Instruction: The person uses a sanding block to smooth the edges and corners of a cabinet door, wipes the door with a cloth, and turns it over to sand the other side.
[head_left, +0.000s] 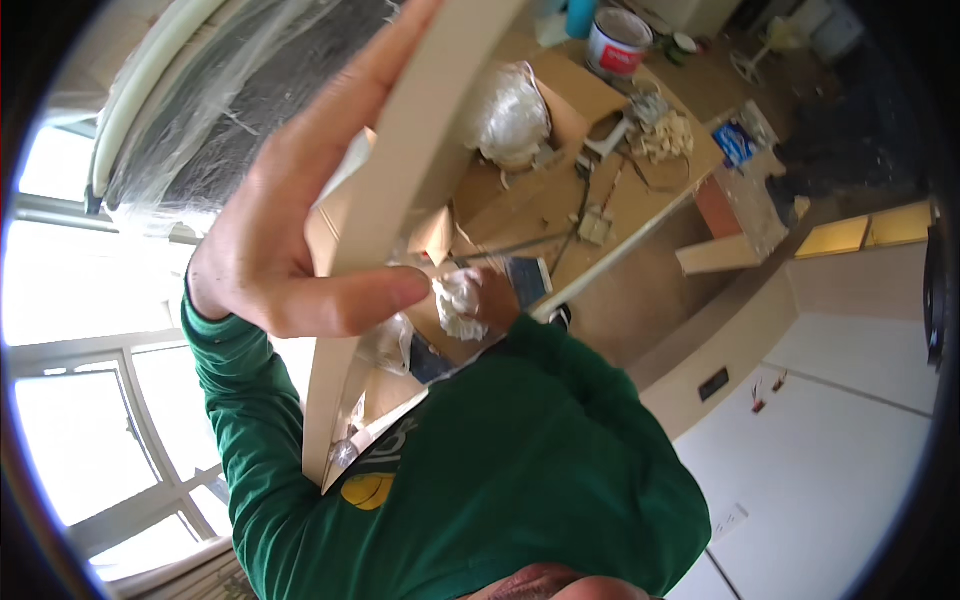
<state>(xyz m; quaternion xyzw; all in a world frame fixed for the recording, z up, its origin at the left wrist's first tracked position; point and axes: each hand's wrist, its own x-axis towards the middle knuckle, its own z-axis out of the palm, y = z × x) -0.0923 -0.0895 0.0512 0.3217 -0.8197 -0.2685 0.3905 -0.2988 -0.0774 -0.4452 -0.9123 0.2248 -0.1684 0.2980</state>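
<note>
A long beige board [395, 190] rises steeply through the middle of the view, with its narrow edge toward me. My left hand [290, 220] grips it, the thumb lying across the near edge and the fingers stretched up along the side; the fingertips run out of view at the top. Lower and further right, my right hand [495, 298] is closed around a crumpled white wad [460, 305], perhaps cloth or paper, beside the board. How the fingers sit on the wad is partly hidden.
A wooden worktop [525, 215] holds a plastic bag [512, 115], a paint can [618, 45], cables and a heap of pale scraps [665, 135]. Plastic-wrapped furniture [240, 120] stands at the upper left, by windows [80, 430]. A blue packet [735, 143] lies at the right.
</note>
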